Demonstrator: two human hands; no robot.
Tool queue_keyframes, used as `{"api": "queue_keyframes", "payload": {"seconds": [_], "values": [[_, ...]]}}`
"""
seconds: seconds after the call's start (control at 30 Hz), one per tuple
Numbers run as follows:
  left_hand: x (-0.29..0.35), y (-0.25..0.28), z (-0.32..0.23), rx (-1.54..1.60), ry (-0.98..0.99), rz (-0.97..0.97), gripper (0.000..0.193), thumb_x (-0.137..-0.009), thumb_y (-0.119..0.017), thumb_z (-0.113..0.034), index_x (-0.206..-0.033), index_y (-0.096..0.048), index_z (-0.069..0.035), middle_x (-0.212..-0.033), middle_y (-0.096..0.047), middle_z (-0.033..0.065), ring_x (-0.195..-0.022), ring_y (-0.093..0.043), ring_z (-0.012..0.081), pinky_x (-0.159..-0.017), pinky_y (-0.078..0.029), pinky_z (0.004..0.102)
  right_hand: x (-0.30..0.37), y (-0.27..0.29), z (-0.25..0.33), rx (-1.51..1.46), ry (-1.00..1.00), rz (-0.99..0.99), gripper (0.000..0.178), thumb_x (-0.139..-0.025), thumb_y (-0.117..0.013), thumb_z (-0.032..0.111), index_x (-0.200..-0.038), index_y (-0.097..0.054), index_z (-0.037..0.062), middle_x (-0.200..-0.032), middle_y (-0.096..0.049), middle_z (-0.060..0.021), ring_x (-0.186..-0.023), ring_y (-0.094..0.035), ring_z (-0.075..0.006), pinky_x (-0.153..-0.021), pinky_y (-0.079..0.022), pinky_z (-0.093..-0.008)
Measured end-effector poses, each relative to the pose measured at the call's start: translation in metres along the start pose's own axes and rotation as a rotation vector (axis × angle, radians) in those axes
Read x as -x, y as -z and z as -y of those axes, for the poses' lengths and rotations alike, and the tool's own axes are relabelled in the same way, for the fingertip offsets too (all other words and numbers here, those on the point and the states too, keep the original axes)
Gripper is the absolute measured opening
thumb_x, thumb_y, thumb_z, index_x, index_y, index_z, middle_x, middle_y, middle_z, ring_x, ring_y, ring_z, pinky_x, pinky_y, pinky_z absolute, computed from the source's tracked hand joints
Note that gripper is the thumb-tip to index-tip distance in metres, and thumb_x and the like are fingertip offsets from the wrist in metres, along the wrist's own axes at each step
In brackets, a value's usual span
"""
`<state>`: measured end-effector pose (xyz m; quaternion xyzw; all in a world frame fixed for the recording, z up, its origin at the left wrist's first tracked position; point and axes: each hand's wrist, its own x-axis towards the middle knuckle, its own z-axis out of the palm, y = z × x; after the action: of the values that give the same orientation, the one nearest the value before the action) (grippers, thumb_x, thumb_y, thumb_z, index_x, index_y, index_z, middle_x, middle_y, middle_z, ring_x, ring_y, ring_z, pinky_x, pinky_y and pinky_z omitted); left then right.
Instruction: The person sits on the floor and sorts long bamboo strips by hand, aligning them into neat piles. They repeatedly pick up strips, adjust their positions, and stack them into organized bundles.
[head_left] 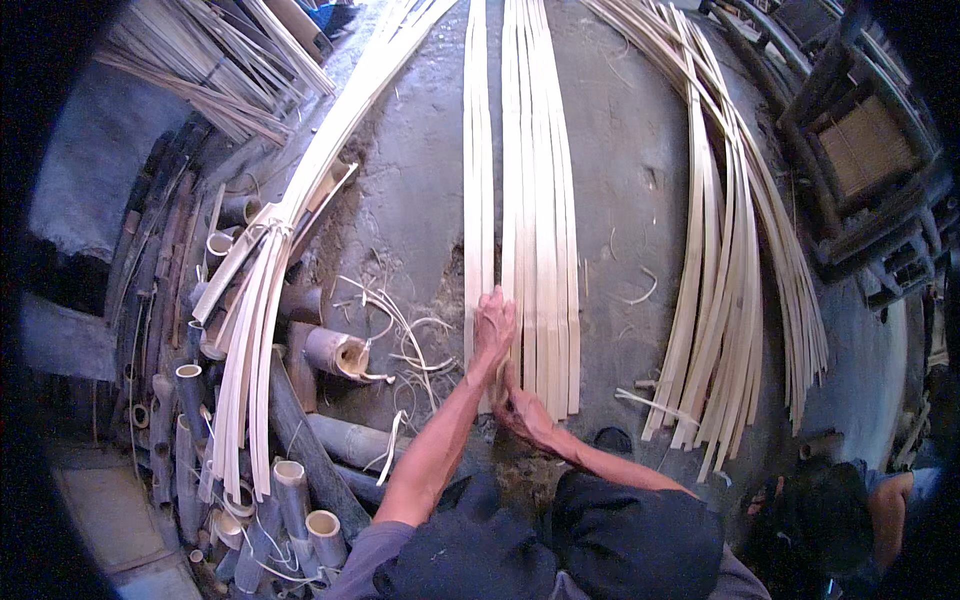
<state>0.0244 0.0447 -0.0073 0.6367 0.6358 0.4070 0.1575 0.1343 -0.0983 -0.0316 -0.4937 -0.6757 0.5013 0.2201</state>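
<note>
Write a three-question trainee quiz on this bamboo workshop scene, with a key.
1. True or false: both hands rest on the flat strips laid out on the floor.
2. Which lies at the person's left? A) tied strip bundle B) wooden chair C) loose curved strips
3. Fill in: the bamboo tubes by the bundle are ____ inside.

Key:
1. True: left hand and right hand touch the flat strips.
2. A: tied strip bundle; the loose curved strips and wooden chair lie right.
3. Hollow: bamboo tubes.

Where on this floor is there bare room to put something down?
Bare floor lies between the tied strip bundle and the flat strips under both hands; another lane runs before the right fan of strips. The bamboo tubes at left are crowded.
</note>
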Motion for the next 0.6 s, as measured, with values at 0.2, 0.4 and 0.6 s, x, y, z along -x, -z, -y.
{"api": "queue_keyframes", "payload": {"seconds": [0.2, 0.4, 0.6], "values": [[0.006, 0.021, 0.019, -0.102, 0.008, 0.250, 0.021, -0.083, -0.055, -0.007, -0.100, -0.053, 0.005, -0.083, -0.050, 0.0210, -0.082, -0.054, 0.0382, -0.069, -0.044, 0.0488, -0.003, 0.012, 0.035, 0.121, 0.028, 0.078, 0.100, -0.086, -0.063, 0.016, -0.146, 0.015, 0.0024, -0.058, -0.053, -0.0248, -0.046, -0.054, -0.0359, -0.045, -0.041, -0.0434], [0.000, 0.034, -0.013, -0.062, 0.124, 0.264, 0.043, -0.084, -0.058, -0.013, -0.124, -0.050, 0.002, -0.089, -0.053, 0.0236, -0.085, -0.057, 0.0410, -0.073, -0.047, 0.0473, -0.012, 0.013, 0.024, 0.327, 0.058, 0.065, 0.098, -0.087, -0.061, 0.019, -0.144, 0.016, -0.0038, -0.063, -0.057, -0.0295, -0.053, -0.059, -0.0427, -0.048, -0.044, -0.0493], [-0.002, 0.042, -0.009, -0.112, 0.126, 0.353, 0.047, -0.082, -0.063, -0.013, -0.125, -0.051, 0.000, -0.096, -0.052, 0.0243, -0.092, -0.055, 0.0395, -0.079, -0.046, 0.0466, -0.011, 0.018, 0.021, 0.390, -0.019, 0.136, 0.091, -0.088, -0.059, 0.023, -0.145, 0.007, -0.0049, -0.065, -0.058, -0.0275, -0.054, -0.060, -0.0384, -0.049, -0.045, -0.0456]]}}
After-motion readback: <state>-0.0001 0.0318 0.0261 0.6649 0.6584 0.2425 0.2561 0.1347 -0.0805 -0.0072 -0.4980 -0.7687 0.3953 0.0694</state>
